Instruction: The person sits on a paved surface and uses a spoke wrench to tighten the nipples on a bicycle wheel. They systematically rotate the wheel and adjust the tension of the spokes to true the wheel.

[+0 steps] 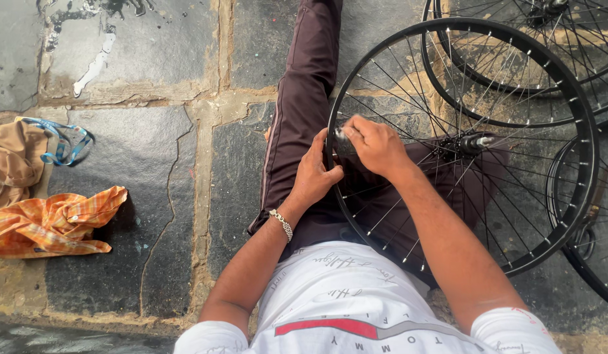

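Both hands are up at the left arc of the rim, close together, almost touching. The left hand, bracelet on its wrist, wraps the rim from outside, thumb hooked over the edge, and looks to be steadying it. The right hand reaches through from above, fingers pinched on something small and pale at the rim's inner face; what it is, I cannot tell, since the fingers cover it. Held like this, the left hand braces and the right does the fine work.

The wheel sits centre-right in the frame, lying tilted across the person's lap, resting on the dark trouser leg, which stretches toward the top of the frame. The hub and its axle stub sit right of the hands, and spokes fan out between the forearms.

Room is tight to the right: a second wheel overlaps in the upper right, and a third crowds the right edge, their rims touching or nearly so. The left side is much more open, with stone floor slabs, damp-looking, with cracked joints. At far left, well apart from the hands, lie an orange checked cloth, a tan cloth and a blue strap.
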